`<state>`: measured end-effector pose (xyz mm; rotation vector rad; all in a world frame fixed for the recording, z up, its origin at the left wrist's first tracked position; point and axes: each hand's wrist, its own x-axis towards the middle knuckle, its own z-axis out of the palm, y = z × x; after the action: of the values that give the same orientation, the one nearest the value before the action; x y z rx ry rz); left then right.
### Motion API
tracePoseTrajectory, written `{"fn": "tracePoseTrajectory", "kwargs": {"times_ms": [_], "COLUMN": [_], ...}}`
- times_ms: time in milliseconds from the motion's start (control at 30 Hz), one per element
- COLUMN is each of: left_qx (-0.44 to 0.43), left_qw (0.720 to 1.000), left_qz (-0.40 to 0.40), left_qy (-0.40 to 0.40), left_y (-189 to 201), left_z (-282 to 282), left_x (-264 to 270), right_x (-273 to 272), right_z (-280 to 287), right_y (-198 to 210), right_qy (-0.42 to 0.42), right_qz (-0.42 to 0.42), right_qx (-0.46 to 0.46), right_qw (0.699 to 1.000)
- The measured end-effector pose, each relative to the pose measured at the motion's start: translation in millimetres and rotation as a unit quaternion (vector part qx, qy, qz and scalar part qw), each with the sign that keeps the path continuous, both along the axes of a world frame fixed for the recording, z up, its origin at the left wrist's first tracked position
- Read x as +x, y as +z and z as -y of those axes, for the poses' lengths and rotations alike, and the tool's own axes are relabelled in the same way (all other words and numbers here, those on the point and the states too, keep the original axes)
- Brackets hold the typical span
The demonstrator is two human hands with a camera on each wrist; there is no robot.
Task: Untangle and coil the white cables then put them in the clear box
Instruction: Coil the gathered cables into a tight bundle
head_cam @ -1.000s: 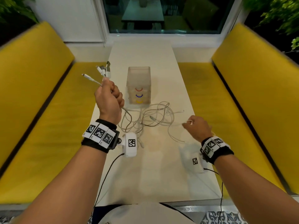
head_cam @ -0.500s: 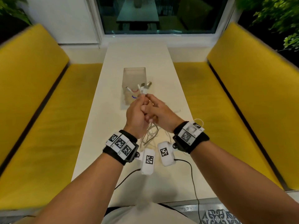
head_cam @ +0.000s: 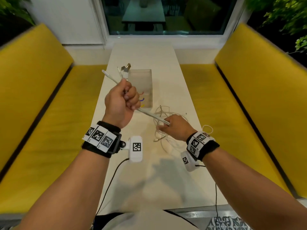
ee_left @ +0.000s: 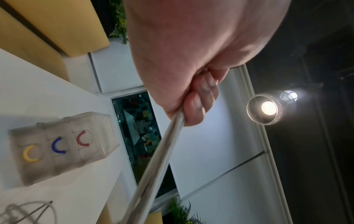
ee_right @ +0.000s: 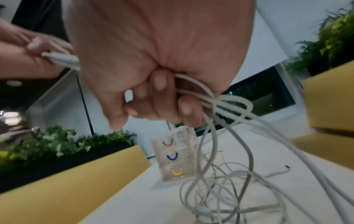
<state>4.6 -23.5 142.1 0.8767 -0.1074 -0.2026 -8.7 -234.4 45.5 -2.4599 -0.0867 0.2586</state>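
My left hand [head_cam: 123, 100] is raised above the table in a fist around several white cables [head_cam: 150, 115], whose plugs [head_cam: 123, 70] stick out above the fist. The cables run taut down to my right hand [head_cam: 167, 126], which grips the same bundle low over the table. Below it the rest lies in a loose tangle [head_cam: 163, 140]. The right wrist view shows my fingers [ee_right: 159, 97] curled round the strands [ee_right: 226, 121]. In the left wrist view the bundle [ee_left: 162, 151] leaves my fist. The clear box [head_cam: 141, 87] with red, blue and yellow marks stands behind my left hand.
The narrow white table [head_cam: 146, 180] runs away from me between two yellow benches [head_cam: 41, 113], [head_cam: 240, 105]. A window [head_cam: 162, 15] closes its far end. Black leads [head_cam: 109, 183] hang from my wrist cameras near the table's front edge.
Half a second ago both hands met by the plugs in front of the box. Since then my right hand has slid down the cables to the right, pulling them taut, while my left rose leftwards.
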Motion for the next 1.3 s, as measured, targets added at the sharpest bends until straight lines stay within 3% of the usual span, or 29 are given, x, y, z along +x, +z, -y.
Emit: {"fn": "tracePoseTrajectory", "kwargs": {"times_ms": [167,500,867,1000,1300], "left_qx": [-0.038,-0.07,-0.12,-0.112,-0.109], "left_qw": [0.998,0.99,0.962,0.948,0.934], "left_qz": [-0.01,0.044,-0.05,-0.075,-0.089], "left_qy": [0.039,0.112,0.238,0.289,0.329], "left_y": [8,44,0,-13,-22], "left_z": [7,-26,-45,-48,-62], "left_x": [-9,-3,1,6,14], "right_x": [7,7,17,12,0], "right_z": [2,15,63,76,93], "right_y": [-4,-36,-46,-60,-67], "right_qy": [-0.04,-0.049,-0.149,-0.153,-0.13], "right_qz": [0.069,0.085,0.015,-0.024,-0.024], "right_qx": [-0.092,-0.155,-0.218,-0.213,-0.347], "right_qw": [0.993,0.983,0.965,0.965,0.928]}}
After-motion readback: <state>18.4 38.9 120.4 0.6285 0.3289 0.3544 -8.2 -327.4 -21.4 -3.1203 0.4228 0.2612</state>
